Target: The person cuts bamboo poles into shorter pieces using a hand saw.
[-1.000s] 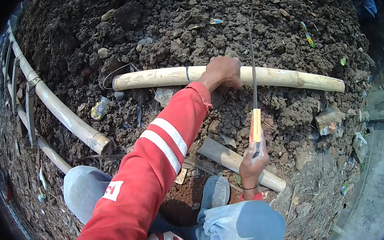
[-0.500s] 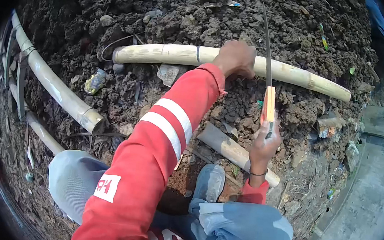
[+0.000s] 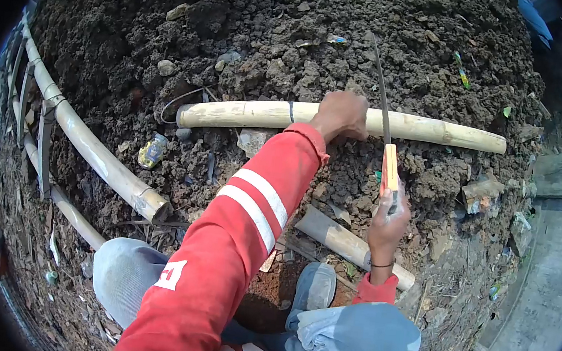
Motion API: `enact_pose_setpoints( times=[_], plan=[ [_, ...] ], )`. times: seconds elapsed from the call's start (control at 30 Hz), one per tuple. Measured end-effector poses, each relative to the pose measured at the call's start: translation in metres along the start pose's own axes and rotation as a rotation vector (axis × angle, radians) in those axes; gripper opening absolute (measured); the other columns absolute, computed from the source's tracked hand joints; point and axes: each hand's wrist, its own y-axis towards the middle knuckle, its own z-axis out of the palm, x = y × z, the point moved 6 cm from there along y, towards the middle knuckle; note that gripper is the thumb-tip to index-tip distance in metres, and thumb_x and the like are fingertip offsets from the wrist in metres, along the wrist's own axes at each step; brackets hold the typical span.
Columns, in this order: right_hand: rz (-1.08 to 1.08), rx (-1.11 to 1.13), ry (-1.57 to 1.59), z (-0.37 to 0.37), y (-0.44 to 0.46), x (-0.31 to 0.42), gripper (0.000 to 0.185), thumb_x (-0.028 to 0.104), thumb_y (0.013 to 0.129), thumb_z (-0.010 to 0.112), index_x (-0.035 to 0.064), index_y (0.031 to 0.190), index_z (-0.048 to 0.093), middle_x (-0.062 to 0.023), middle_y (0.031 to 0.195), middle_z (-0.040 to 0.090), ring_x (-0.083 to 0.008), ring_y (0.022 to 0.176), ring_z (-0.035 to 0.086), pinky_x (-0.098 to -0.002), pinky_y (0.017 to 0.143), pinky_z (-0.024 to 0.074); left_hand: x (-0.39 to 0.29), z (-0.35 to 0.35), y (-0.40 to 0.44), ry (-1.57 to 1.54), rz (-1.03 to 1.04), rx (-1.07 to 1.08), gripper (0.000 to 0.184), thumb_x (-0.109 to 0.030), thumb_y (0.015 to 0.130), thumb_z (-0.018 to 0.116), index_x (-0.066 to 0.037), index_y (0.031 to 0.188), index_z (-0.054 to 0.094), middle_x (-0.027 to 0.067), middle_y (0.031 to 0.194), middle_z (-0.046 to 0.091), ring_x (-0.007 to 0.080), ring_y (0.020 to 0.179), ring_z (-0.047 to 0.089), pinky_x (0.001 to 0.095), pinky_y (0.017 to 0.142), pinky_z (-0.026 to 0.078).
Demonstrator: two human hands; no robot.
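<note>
Left hand [image 3: 343, 116] clamped over the pale yellow, round bamboo pole [image 3: 239, 114], near its middle; pole lies crosswise on dark, clumpy soil [image 3: 426, 68], directly beneath this hand. Right hand [image 3: 389, 221] closed around the yellow-and-orange handle of a thin-bladed metal handsaw [image 3: 391, 164], nearer the body than the pole. Blade crosses the pole just right of the left hand (cut depth: cannot tell).

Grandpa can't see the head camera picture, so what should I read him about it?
A person's left hand grips a pale bamboo pole on lumpy dark soil, while the right hand holds a handsaw whose blade crosses over the pole. A shorter bamboo piece lies nearer the person's shoe.
</note>
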Motion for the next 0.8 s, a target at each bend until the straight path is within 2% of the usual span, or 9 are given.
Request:
enact_pose_setpoints(
  times=[0.1, 0.17, 0.2, 0.33, 0.43, 0.53, 0.63, 0.67, 0.8],
  plan=[
    [0.291, 0.130, -0.062, -0.019, -0.034, -0.005, 0.043, 0.022, 0.106, 0.051, -0.0068, 0.138, 0.058, -0.0214, 0.119, 0.071, -0.0263, 0.108, 0.068, -0.0371, 0.096, 0.0507, -0.004, 0.005, -0.010, 0.034, 0.042, -0.036, 0.041, -0.029, 0.062, 0.081, -0.002, 0.093, 0.078, 0.0227, 0.090, 0.076, 0.0393, 0.088, 0.075, 0.0453, 0.081, 0.061],
    [0.271, 0.018, 0.153, -0.035, -0.092, -0.011, 0.058, 0.035, 0.106, 0.049, -0.0117, 0.139, 0.055, -0.0242, 0.126, 0.069, -0.0315, 0.116, 0.067, -0.0395, 0.103, 0.0483, 0.001, 0.000, -0.006, 0.020, 0.042, -0.043, 0.042, -0.026, 0.061, 0.078, -0.003, 0.096, 0.077, 0.0223, 0.087, 0.075, 0.0403, 0.086, 0.074, 0.0462, 0.080, 0.061],
    [0.182, -0.010, 0.074, -0.046, -0.124, -0.017, 0.064, 0.040, 0.105, 0.048, -0.0131, 0.140, 0.053, -0.0254, 0.127, 0.068, -0.0323, 0.119, 0.066, -0.0405, 0.105, 0.0476, 0.001, 0.005, -0.005, -0.012, 0.059, -0.019, 0.044, -0.023, 0.059, 0.074, -0.005, 0.100, 0.077, 0.0218, 0.084, 0.074, 0.0412, 0.084, 0.073, 0.0472, 0.078, 0.060],
    [0.190, 0.003, 0.063, -0.051, -0.126, -0.002, 0.060, 0.034, 0.103, 0.050, -0.0119, 0.141, 0.054, -0.0264, 0.125, 0.069, -0.0288, 0.119, 0.067, -0.0383, 0.101, 0.0503, -0.001, 0.009, 0.001, -0.055, -0.007, 0.110, 0.038, -0.026, 0.063, 0.077, -0.003, 0.093, 0.079, 0.0227, 0.091, 0.076, 0.0384, 0.087, 0.075, 0.0454, 0.080, 0.061],
    [0.140, 0.009, 0.011, -0.011, -0.029, 0.001, 0.047, 0.018, 0.102, 0.057, -0.0063, 0.143, 0.055, -0.0200, 0.099, 0.071, -0.0203, 0.082, 0.065, -0.0370, 0.080, 0.0540, -0.001, 0.004, 0.001, -0.026, 0.019, 0.107, 0.042, -0.028, 0.061, 0.075, -0.002, 0.094, 0.077, 0.0221, 0.092, 0.076, 0.0388, 0.086, 0.075, 0.0459, 0.079, 0.060],
    [-0.007, -0.049, -0.011, 0.008, 0.010, 0.005, 0.046, 0.016, 0.102, 0.056, -0.0049, 0.143, 0.055, -0.0176, 0.098, 0.071, -0.0205, 0.080, 0.065, -0.0358, 0.080, 0.0540, 0.009, 0.008, 0.013, -0.047, 0.051, 0.105, 0.046, -0.029, 0.058, 0.074, 0.000, 0.094, 0.076, 0.0227, 0.088, 0.075, 0.0381, 0.084, 0.074, 0.0463, 0.078, 0.059],
    [0.174, 0.020, 0.038, -0.010, -0.032, 0.005, 0.045, 0.015, 0.102, 0.055, -0.0049, 0.142, 0.056, -0.0207, 0.107, 0.073, -0.0255, 0.095, 0.072, -0.0378, 0.085, 0.0551, 0.009, 0.014, 0.013, -0.077, 0.034, 0.232, 0.047, -0.030, 0.058, 0.077, -0.001, 0.095, 0.077, 0.0221, 0.091, 0.076, 0.0373, 0.086, 0.075, 0.0453, 0.078, 0.059],
    [0.094, -0.022, 0.050, -0.021, -0.058, -0.002, 0.047, 0.016, 0.101, 0.054, -0.0057, 0.143, 0.056, -0.0229, 0.113, 0.073, -0.0256, 0.099, 0.072, -0.0372, 0.085, 0.0550, 0.011, 0.014, 0.015, -0.068, 0.006, 0.309, 0.046, -0.030, 0.059, 0.078, -0.001, 0.096, 0.078, 0.0220, 0.095, 0.076, 0.0375, 0.089, 0.075, 0.0443, 0.079, 0.059],
    [0.190, 0.044, 0.069, -0.037, -0.099, -0.012, 0.051, 0.023, 0.103, 0.052, -0.0073, 0.144, 0.054, -0.0223, 0.121, 0.071, -0.0251, 0.103, 0.071, -0.0362, 0.089, 0.0538, 0.013, 0.018, 0.016, -0.091, 0.007, 0.278, 0.048, -0.028, 0.058, 0.078, 0.000, 0.097, 0.077, 0.0231, 0.093, 0.076, 0.0376, 0.084, 0.075, 0.0443, 0.077, 0.059]
  ],
)
